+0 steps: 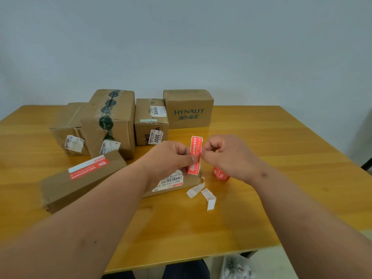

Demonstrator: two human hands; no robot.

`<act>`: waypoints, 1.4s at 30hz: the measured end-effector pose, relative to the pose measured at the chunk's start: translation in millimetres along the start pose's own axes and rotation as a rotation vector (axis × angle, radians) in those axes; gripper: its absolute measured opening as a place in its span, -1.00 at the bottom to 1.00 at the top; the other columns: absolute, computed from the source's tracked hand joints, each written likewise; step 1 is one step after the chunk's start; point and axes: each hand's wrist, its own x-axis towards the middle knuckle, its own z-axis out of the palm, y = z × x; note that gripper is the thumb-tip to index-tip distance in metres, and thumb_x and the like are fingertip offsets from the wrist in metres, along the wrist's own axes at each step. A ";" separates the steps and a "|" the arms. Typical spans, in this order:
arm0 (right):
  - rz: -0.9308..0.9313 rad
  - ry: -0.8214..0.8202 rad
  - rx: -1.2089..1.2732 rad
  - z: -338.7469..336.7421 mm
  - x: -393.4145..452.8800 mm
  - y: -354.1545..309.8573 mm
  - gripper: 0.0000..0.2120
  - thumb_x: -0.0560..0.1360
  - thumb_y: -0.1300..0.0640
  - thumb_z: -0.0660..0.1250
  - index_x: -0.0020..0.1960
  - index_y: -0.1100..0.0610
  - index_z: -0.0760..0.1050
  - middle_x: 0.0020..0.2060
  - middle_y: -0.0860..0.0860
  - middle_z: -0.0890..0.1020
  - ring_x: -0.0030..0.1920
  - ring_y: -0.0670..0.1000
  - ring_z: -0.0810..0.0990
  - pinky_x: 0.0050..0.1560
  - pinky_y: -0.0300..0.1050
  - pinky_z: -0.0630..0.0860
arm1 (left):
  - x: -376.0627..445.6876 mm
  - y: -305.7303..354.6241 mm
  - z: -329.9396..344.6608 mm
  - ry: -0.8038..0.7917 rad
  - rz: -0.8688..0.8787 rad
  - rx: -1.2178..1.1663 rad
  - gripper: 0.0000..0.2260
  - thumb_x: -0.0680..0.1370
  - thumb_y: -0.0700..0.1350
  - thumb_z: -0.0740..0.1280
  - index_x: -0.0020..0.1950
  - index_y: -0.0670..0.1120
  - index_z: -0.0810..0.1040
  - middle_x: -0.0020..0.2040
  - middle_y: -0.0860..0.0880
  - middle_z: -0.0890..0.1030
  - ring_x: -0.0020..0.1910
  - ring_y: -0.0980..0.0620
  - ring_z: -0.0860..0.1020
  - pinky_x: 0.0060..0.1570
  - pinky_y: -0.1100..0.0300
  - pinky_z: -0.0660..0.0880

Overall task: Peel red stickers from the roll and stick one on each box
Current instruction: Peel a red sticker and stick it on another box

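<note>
A red sticker (195, 154) stands upright in the air between my two hands. My left hand (167, 158) pinches its left edge and my right hand (225, 154) pinches its right edge. The red sticker roll (219, 174) sits on the table under my right wrist. A long flat box (80, 182) at the left carries a red sticker (89, 169) on its top. A low box with a barcode label (171, 183) lies beneath my left hand. Several other cardboard boxes stand behind: a tall taped box (112, 121), a small labelled box (151, 121) and a HYNAUT box (189, 109).
White backing strips (201, 192) lie curled on the wooden table (281, 148) in front of the low box. Another box (68, 133) sits at the far left. The table's front edge runs near my body; a white bag (237, 266) lies on the floor below.
</note>
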 end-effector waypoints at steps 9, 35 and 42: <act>0.025 -0.029 0.125 5.5 -6.3 -18.2 -0.84 0.50 0.12 0.35 -0.19 0.19 0.58 -0.48 -0.13 0.45 -0.53 -0.19 0.32 -0.48 -0.34 0.29 | -11.9 -6.5 -9.5 0.153 0.020 0.014 -0.77 0.46 -0.07 0.48 0.01 -0.07 0.50 -0.18 -0.06 0.69 -0.21 0.07 0.63 -0.12 0.13 0.53; 0.011 -0.012 0.138 24.9 -9.3 -20.9 -0.81 0.53 0.11 0.35 -0.17 0.22 0.59 -0.32 -0.15 0.58 -0.38 -0.26 0.44 -0.40 -0.56 0.29 | -17.7 -5.9 -13.1 0.247 0.154 0.307 -0.86 0.53 -0.05 0.39 -0.24 0.06 0.65 -0.42 -0.01 0.60 -0.54 0.16 0.37 -0.46 0.25 0.41; 0.036 -0.045 0.185 29.3 -6.4 -20.1 -0.84 0.51 0.14 0.37 -0.18 0.21 0.61 -0.36 -0.12 0.57 -0.35 -0.16 0.43 -0.31 -0.34 0.37 | -17.0 -5.2 -14.8 0.229 0.167 0.450 -0.82 0.54 -0.06 0.34 -0.25 0.11 0.59 -0.48 0.08 0.52 -0.60 0.20 0.35 -0.54 0.33 0.35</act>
